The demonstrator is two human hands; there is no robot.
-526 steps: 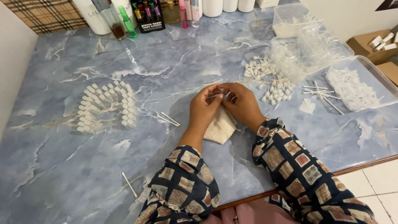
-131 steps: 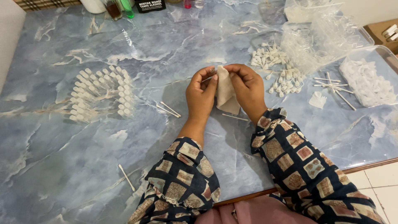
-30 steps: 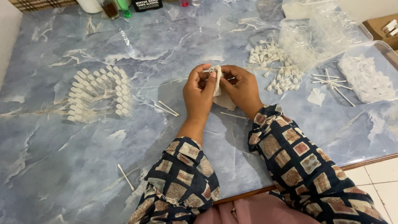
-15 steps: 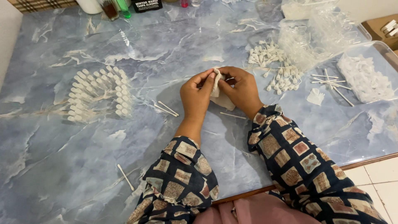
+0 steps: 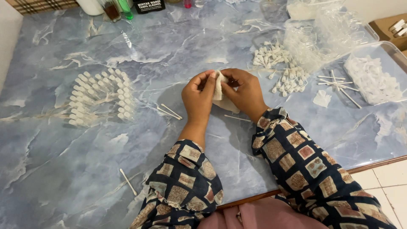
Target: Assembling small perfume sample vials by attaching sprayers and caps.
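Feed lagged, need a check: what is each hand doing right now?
Left hand: fingers pinched shut on the white cloth.
Right hand: fingers closed on the same cloth.

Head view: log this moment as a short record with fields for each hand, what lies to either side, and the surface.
left hand: pinches the white cloth from its left edge
right hand: grips the same cloth from the right
left side: rows of white-capped vials lying on the table
right side: loose white caps, clear tray of white pieces
near the hands: thin white sticks
surface: blue marbled table
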